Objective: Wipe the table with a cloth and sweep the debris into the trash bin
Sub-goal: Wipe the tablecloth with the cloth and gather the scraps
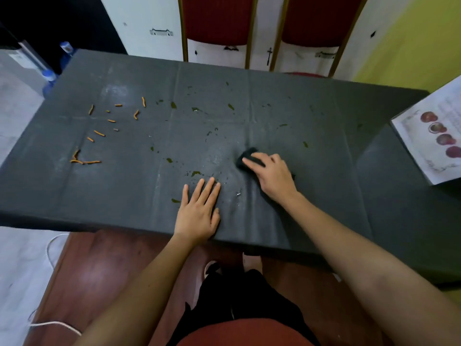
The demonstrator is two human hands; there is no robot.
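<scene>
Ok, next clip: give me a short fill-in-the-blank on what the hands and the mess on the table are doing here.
1. The right hand presses a dark ____ onto the table.
2. The left hand lies ____ on the table, fingers spread, holding nothing.
3. The orange debris lies to the ____ of both hands.
4. The green smears are scattered around the table's ____.

Missing words: cloth; flat; left; middle

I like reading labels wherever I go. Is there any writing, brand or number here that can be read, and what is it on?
None can be read.
Printed sheet at the table's right end: text lines beside red round pictures, too blurred.
Blue bottles past the far left corner: labels too small.
White backdrop: small black drawings, no words.
</scene>
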